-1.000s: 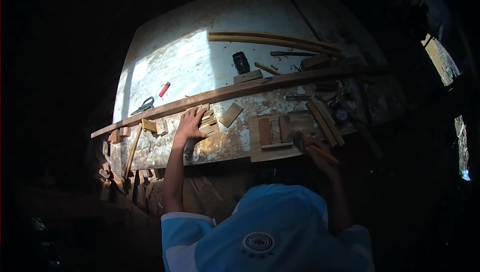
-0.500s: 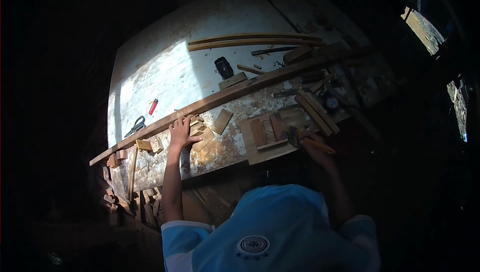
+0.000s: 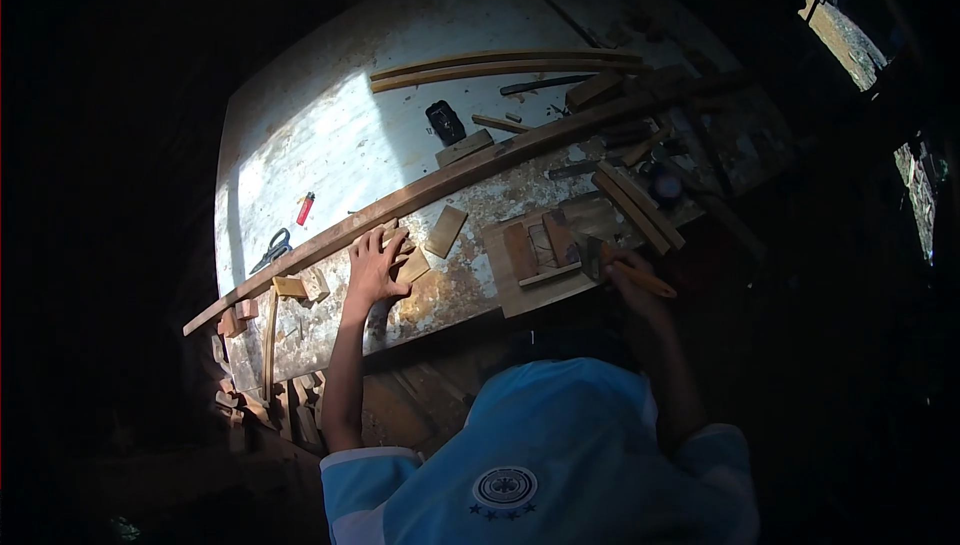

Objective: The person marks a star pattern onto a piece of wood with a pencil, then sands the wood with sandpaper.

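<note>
My left hand (image 3: pixel 377 267) lies with fingers spread over small wood pieces (image 3: pixel 411 265), close to a long wooden bar (image 3: pixel 440 183). Nothing shows gripped in it. Just right of it a flat wood block (image 3: pixel 445 231) rests on the bench. My right hand (image 3: pixel 630 275) is closed around the orange handle of a tool (image 3: pixel 645 280); its dark flat end is by the right side of a wooden board (image 3: pixel 510 280). On that board sit brown wood pieces (image 3: pixel 520 251) and a light strip (image 3: pixel 550 275).
Beyond the bar on the bench (image 3: pixel 300 135) are scissors (image 3: pixel 273 248), a red lighter (image 3: pixel 305 208), a black object (image 3: pixel 445 122) and long strips (image 3: pixel 500 67). Two slats (image 3: pixel 637 207) lie right of the board. Offcuts (image 3: pixel 300 415) are piled below the bench's left edge.
My left hand has shifted slightly right, and its fingers look more spread and bent. My right hand, still round the orange handle, has moved slightly right and up. The view has shifted a little.
</note>
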The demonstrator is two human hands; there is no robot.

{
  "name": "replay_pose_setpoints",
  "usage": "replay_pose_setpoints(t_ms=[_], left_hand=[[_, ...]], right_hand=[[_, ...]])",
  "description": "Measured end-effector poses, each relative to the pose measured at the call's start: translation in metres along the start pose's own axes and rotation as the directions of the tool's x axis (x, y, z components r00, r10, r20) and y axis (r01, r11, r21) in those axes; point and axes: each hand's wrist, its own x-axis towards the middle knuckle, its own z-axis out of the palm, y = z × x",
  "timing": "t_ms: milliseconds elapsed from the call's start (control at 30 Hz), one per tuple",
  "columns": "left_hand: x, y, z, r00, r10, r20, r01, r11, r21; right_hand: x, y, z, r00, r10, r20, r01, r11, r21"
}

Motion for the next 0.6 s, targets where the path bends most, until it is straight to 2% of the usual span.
replay_pose_setpoints(t_ms=[67, 100, 233, 333, 467, 500, 600], left_hand=[[0.0, 0.001, -0.004, 1.0, 0.011, 0.0, -0.011, 1.0, -0.019], [0.001, -0.001, -0.008, 1.0, 0.005, -0.014, -0.007, 0.993, -0.12], [0.005, -0.002, -0.013, 1.0, 0.028, -0.008, -0.029, 0.992, -0.122], [0.008, -0.005, -0.005, 0.998, 0.036, 0.048, -0.041, 0.995, 0.095], [0.006, -0.012, 0.001, 0.999, -0.024, -0.024, 0.026, 0.997, 0.075], [0.007, -0.012, 0.002, 0.996, -0.085, -0.002, 0.085, 0.995, 0.058], [0.009, -0.007, 0.013, 0.974, -0.219, -0.062, 0.22, 0.975, 0.022]], right_hand=[[0.002, 0.005, -0.002, 1.0, -0.025, 0.01, 0.025, 1.0, -0.007], [0.001, 0.005, 0.0, 1.0, -0.028, 0.006, 0.028, 1.0, 0.004], [-0.001, 0.005, 0.0, 0.999, -0.036, 0.014, 0.036, 0.999, -0.005], [0.0, 0.002, -0.001, 0.999, -0.036, 0.022, 0.037, 0.999, -0.028], [0.0, 0.004, -0.005, 0.998, -0.029, 0.05, 0.033, 0.995, -0.089], [0.0, 0.003, -0.006, 0.998, -0.021, 0.051, 0.024, 0.998, -0.066], [0.002, -0.003, -0.006, 0.998, 0.006, 0.068, -0.005, 1.0, -0.009]])
